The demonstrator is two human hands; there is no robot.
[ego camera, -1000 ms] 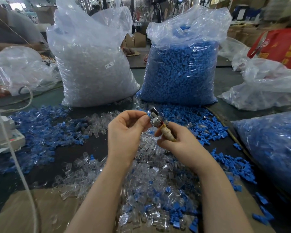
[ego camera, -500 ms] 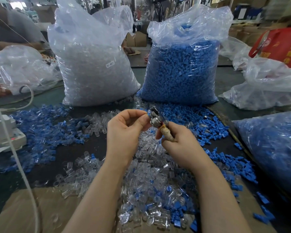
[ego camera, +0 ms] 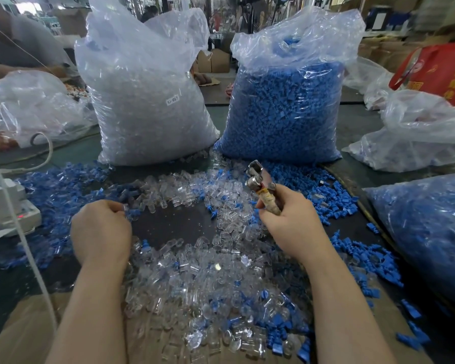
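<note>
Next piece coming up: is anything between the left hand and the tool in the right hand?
Nothing visible. Between the left hand and the tool in the right hand lie only loose clear pieces, low on the table.

Contents of left hand (ego camera: 100, 232) out of sight; red bag (ego camera: 436, 72) partly off-frame.

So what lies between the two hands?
Head view: from the left hand, a bare dark table patch, then loose clear pieces up to the right hand.
</note>
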